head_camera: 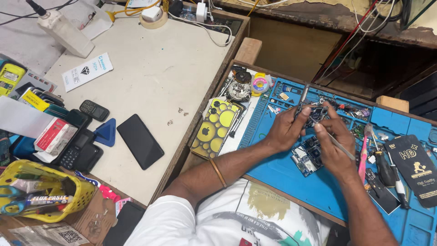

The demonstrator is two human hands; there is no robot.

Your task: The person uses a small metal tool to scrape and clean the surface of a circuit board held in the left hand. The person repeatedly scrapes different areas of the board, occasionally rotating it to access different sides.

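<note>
Head view of a repair bench. The pale laminate surface [154, 77] fills the left and centre of the frame; a blue silicone work mat [291, 173] with moulded compartments lies right of centre. A black smartphone [140, 141] lies face down at lower left of the surface, and a yellow-and-black bubble-pattern phone case [216, 129] lies at the mat's left edge. A second green circuit board [307, 155] lies on the mat below the hands.

The left hand [284, 130] closes its fingers around a small dark circuit board [315, 114], lifted just above the mat's upper middle. The right hand [334, 150] pinches thin metal tweezers [334, 141], whose tip meets that board.

Judged from the layout, disassembly looks done; board-level work appears in hand, with reassembly not yet begun.
</note>
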